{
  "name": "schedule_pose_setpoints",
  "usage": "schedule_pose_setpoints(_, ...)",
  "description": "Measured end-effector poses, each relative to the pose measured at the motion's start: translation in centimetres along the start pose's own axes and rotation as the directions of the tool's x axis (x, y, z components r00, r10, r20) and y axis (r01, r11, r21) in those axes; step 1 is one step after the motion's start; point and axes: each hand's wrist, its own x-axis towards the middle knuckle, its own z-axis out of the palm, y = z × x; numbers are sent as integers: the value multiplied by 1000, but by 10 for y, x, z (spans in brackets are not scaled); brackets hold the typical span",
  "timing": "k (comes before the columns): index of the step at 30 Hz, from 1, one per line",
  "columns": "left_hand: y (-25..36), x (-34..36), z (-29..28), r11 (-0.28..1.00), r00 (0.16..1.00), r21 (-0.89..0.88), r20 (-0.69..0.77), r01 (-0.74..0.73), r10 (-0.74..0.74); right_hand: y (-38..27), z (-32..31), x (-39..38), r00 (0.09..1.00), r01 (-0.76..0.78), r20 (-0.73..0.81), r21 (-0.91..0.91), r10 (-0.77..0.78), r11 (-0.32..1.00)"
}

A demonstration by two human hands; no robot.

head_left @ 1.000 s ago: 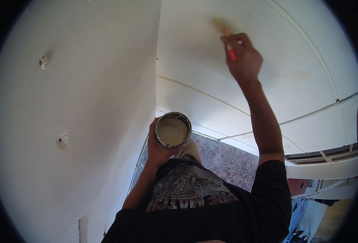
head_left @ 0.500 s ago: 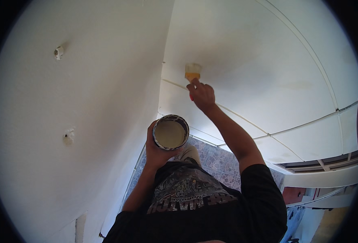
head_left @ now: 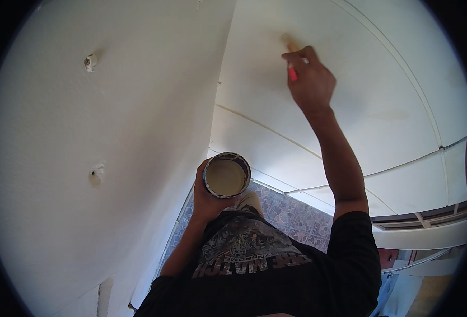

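Note:
My left hand (head_left: 207, 203) is wrapped round an open paint can (head_left: 227, 175), held upright in front of my body. Cream-coloured paint (head_left: 226, 177) shows inside, and smears mark the rim. Up and to the right, my right hand (head_left: 314, 79) is closed round the handle of a paintbrush (head_left: 289, 42). The brush's bristles are blurred and seem to lie against the white panelled wall (head_left: 276, 90). Part of the handle, with a red end, shows below my fingers.
Close on the left stands a white wall (head_left: 149, 84) with two patched holes. Thin seams divide the panelled wall ahead. Patterned floor tiles (head_left: 281, 206) lie below, beside my leg. At the lower right are a dark window frame (head_left: 429, 216) and a curved pale ledge (head_left: 429, 235).
My right hand has moved up and to the right with the paintbrush, which now tilts and shows narrower. My left hand and the paint can have barely shifted.

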Motion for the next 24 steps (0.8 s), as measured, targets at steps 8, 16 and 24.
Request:
schedule_pose_setpoints(8,1,2,-1,1000,1000,2,-3,-4,4,2,40,-54,998,19,-64,-35,-22,999)
schedule_pose_setpoints(16,-2,-2,-2,1000,1000,-23,0,15,-15,-37,126,-156,961,16,269,175,-63,984)
schedule_pose_setpoints(24,3,-7,-4,1000,1000,13,10,25,-26,14,42,-54,981,-102,176,112,82,988)
